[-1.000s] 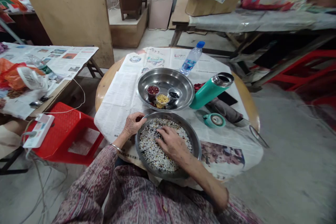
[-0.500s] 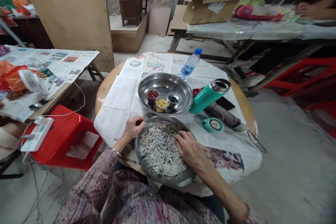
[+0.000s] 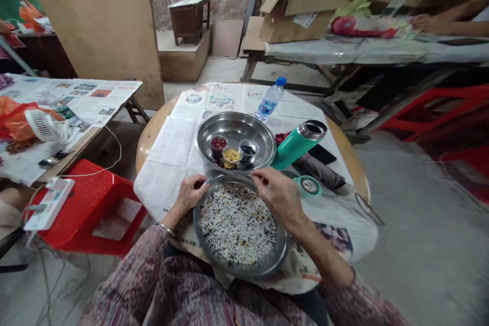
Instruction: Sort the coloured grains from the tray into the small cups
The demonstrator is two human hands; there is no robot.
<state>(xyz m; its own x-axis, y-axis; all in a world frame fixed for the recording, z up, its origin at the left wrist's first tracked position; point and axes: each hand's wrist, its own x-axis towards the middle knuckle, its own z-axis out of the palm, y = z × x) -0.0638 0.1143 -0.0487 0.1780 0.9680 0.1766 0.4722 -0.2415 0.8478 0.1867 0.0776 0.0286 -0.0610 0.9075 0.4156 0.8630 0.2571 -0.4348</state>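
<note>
A round steel pan (image 3: 281,253) full of mixed white, black and yellow grains sits at the near edge of the table. My left hand (image 3: 190,194) is curled against its left rim, with something small and dark red held in its fingers. My right hand (image 3: 280,192) is lifted over the pan's far right rim. Its fingertips are pinched together, and anything between them is too small to see. Just beyond lies a second steel pan (image 3: 263,135) holding three small cups: red beans (image 3: 218,142), yellow grains (image 3: 232,155) and black beans (image 3: 247,150).
A teal flask (image 3: 296,145) lies open beside its lid (image 3: 308,185), with a water bottle (image 3: 269,100) behind it. Newspaper (image 3: 171,147) covers the round table. A red stool (image 3: 91,198) and a side table with a small fan (image 3: 43,125) stand on the left. Another person's hand (image 3: 424,22) rests on a bench at the far right.
My right hand has left the middle of the grains, moved right and then up to the pan's far rim, and pinched its fingers. My left hand stayed at the left rim.
</note>
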